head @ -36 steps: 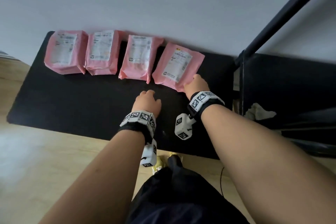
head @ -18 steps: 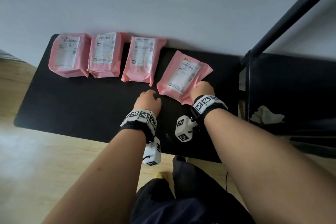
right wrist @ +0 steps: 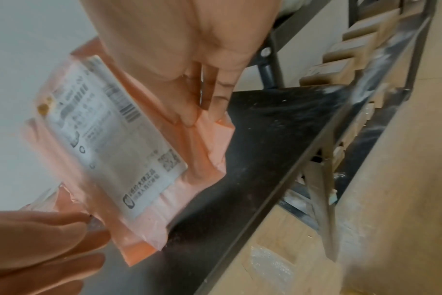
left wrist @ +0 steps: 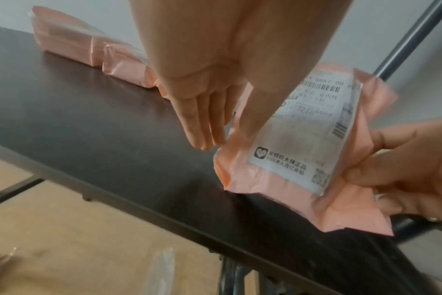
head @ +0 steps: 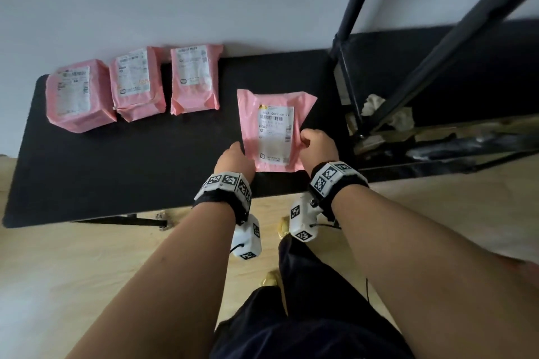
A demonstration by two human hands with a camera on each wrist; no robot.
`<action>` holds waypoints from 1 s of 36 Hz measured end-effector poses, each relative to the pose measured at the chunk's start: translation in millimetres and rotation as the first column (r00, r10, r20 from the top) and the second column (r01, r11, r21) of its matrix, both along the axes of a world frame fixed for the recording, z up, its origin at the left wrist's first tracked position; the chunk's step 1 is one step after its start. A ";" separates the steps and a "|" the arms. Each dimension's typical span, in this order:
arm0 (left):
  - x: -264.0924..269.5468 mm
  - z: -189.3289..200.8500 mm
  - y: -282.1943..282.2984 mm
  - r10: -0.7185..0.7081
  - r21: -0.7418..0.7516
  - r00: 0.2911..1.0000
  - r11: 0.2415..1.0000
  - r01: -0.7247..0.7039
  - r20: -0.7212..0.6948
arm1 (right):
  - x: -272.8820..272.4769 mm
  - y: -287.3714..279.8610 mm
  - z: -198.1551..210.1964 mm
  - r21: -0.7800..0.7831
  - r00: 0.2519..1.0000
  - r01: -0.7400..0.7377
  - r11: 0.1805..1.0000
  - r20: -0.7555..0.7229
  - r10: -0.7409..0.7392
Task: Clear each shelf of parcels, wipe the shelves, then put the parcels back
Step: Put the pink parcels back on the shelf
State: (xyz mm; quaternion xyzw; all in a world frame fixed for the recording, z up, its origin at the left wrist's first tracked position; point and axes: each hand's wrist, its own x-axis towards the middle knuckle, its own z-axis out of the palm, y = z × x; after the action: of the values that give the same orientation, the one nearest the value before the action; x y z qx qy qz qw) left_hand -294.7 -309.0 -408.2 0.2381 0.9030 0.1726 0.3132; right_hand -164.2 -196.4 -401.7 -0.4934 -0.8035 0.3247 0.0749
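A pink parcel [head: 274, 131] with a white label is held tilted up over the front right of the black table [head: 116, 169]. My right hand [head: 318, 148] grips its right edge with curled fingers. At the left edge my left hand [head: 233, 160] pinches it, thumb on the label side and fingers straight along the edge. The wrist views show the same parcel [left wrist: 290, 159] [right wrist: 114, 149], with the left hand [left wrist: 207, 119] and right hand [right wrist: 189, 89] on it. Three more pink parcels [head: 77, 95] [head: 135, 81] [head: 194, 79] lie in a row at the back by the wall.
A black metal rack [head: 437, 81] stands right of the table, with slanting posts [head: 355, 3] close to the parcel. Crumpled pale cloth or paper [head: 373, 103] lies on its shelf. Cardboard boxes [right wrist: 353, 44] sit lower in the rack. Wooden floor [head: 87, 271] runs along the table's front.
The right-hand parcel has left the row, come toward the table's front edge and turned straight. My left hand has moved from the bare table onto its left edge.
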 end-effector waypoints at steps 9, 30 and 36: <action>56.5 13.2 -11.0 -0.077 0.218 0.995 0.974 0.062 0.059 | 71.5 -34.8 20.3 -0.011 0.992 0.118 0.993 -0.040 -0.118; 295.3 76.7 130.8 -0.376 0.203 0.926 0.909 0.364 0.022 | 340.7 72.3 51.5 -0.146 0.830 0.553 0.820 0.019 -0.557; 386.1 82.9 191.0 -0.429 0.148 0.903 0.892 0.426 -0.016 | 431.8 126.0 57.0 -0.075 0.806 0.591 0.803 0.095 -0.585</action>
State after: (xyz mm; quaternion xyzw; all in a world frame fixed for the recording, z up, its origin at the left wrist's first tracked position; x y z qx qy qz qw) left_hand 91.5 -118.0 -325.3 0.4517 0.8105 0.1683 0.3327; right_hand 267.6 -70.3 -344.7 -0.7318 -0.5955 0.3090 0.1196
